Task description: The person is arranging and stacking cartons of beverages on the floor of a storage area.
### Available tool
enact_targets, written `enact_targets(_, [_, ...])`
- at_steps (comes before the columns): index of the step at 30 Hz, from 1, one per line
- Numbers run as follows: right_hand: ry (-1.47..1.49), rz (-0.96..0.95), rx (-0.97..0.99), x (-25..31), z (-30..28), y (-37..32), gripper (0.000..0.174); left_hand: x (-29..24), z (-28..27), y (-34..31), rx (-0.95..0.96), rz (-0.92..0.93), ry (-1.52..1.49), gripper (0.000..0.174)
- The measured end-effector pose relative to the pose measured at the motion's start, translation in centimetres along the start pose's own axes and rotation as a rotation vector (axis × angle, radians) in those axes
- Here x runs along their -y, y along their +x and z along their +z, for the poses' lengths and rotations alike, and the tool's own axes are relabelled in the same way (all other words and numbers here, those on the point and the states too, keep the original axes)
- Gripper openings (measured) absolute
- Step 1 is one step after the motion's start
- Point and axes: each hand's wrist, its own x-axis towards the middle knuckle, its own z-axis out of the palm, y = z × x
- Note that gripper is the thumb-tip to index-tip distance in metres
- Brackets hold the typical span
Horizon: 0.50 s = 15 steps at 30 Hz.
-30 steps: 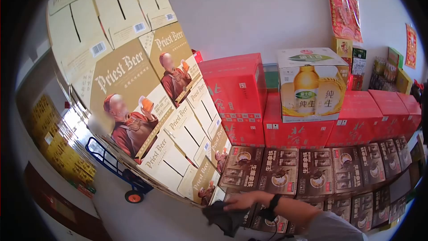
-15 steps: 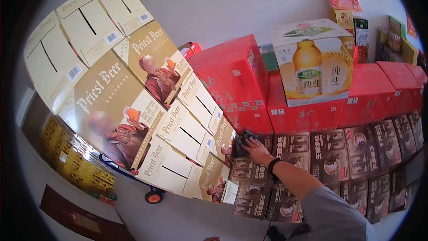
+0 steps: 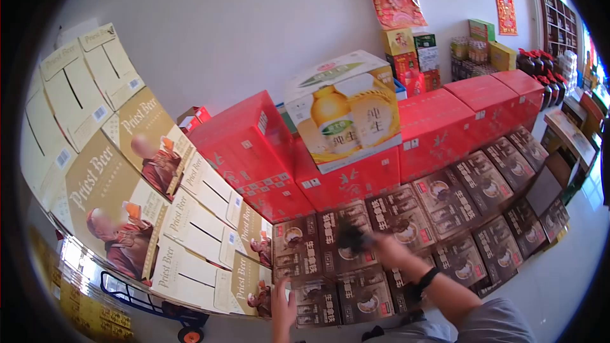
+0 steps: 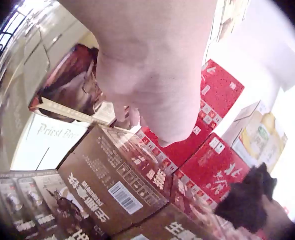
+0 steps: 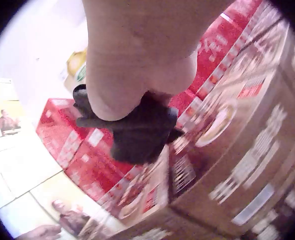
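My right hand (image 3: 393,253) grips a dark cloth (image 3: 351,237), blurred in the head view, over the brown cartons (image 3: 473,267). In the right wrist view the black cloth (image 5: 142,132) hangs bunched below the hand (image 5: 137,70), whose fingers are mostly hidden. My left hand (image 3: 283,310) is raised at the near left corner of the brown cartons, beside the cream Priest Beer cartons (image 3: 184,276), with its fingers pointing up and nothing seen in it. Whether it touches a carton, I cannot tell; the left wrist view mostly shows the back of this hand (image 4: 152,95).
Red cartons (image 3: 438,127) stand in a row behind the brown ones, with a white and yellow beer carton (image 3: 343,111) on top. A blue hand truck (image 3: 149,302) is at the lower left. Small boxes (image 3: 403,57) stand by the wall.
The head view has swung to the right. My right hand has moved with the cloth from the left end of the brown cartons toward the right. My left hand has come into view.
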Motion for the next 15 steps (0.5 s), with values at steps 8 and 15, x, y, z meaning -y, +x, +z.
enact_targets(8, [-0.505, 0.124, -0.537, -6.9, -11.8, -8.0, 0.063, 5.5, 6.4, 7.8, 0.164, -0.085, 0.212, 0.089])
enact_targets(15, [-0.278, 0.22, -0.283, -2.7, -1.4, -4.9, 0.033, 3.1, 7.4, 7.5, 0.212, -0.082, 0.019, 0.105])
